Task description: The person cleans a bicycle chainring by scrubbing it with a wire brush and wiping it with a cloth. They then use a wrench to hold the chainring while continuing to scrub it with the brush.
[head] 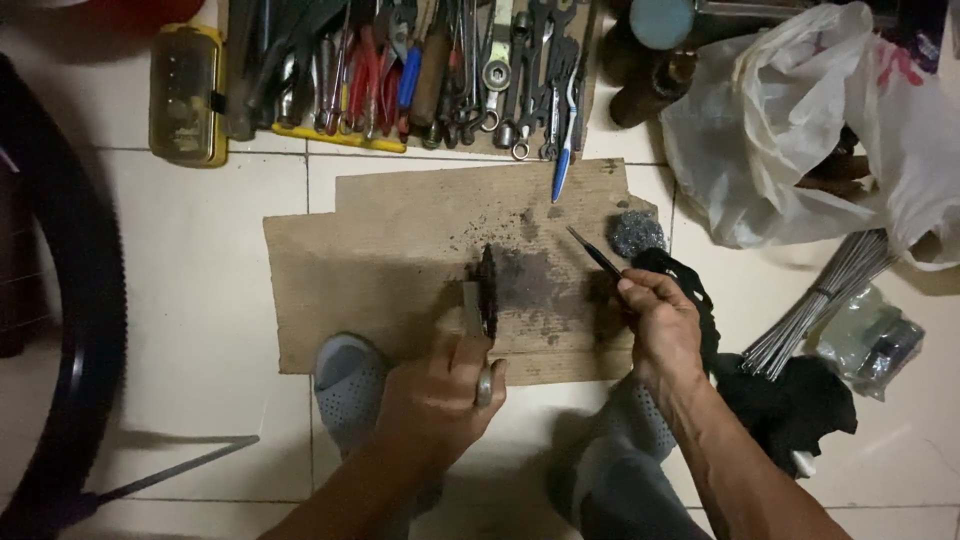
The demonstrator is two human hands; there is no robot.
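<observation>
The left hand (440, 390) is gripping a dark, grimy toothed metal sprocket (487, 290) standing on edge on the stained brown cardboard sheet (400, 260), while the right hand (662, 322), closed around a thin dark pick (592, 251), is hovering just to the sprocket's right, pointing up-left.

Both forearms reach forward. The left hand (440, 395) is closed, knuckles up; the right hand (662, 322), beside it, pinches with curled fingers (630, 290).

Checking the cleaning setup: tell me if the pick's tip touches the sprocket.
Apart. The head view shows bare cardboard between the pick in the right hand and the sprocket in the left hand.
</observation>
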